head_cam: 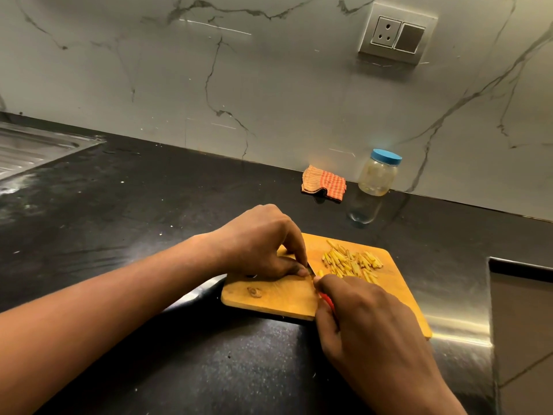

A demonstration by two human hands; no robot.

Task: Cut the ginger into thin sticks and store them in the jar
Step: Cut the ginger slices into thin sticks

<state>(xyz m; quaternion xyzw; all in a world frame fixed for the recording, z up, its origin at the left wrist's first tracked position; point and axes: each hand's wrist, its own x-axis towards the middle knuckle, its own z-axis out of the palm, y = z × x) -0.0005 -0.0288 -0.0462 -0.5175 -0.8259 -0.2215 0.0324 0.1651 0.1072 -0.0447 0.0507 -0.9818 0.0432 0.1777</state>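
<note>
The right hand (368, 319) is being held curled round the red handle of the knife (327, 301), with the forefinger reaching forward toward the blade, which is judged to be steadying the cut. The blade is being set edge-down on the cutting board (269, 298), at 11 o'clock from that hand.

The left hand (263, 241) is being arched over the board at 10 o'clock from the right hand. Its fingertips (302, 272) are being pressed together and bent down just beside the blade. This is read as a pinch on the ginger remnant, which is being hidden under the fingers. The bent posture is judged to be keeping the tips clear of the edge.

One small yellow piece (319, 273) is lying just right of the blade. The ginger sticks (350, 262) are lying heaped at 1 o'clock from the blade, on the far right part of the board. They are judged to be gathered there so that the cutting area is being left free.

The jar (378, 173) is standing upright on the table (149, 205) against the wall, at 1 o'clock from the board and well apart from it. Its blue lid (387, 156) is on, so nothing is being stored yet; its contents cannot be told. A checked cloth (323, 182) is lying near the jar, at its 9 o'clock. A steel drainer (30, 148) is showing at 10 o'clock, well apart.
</note>
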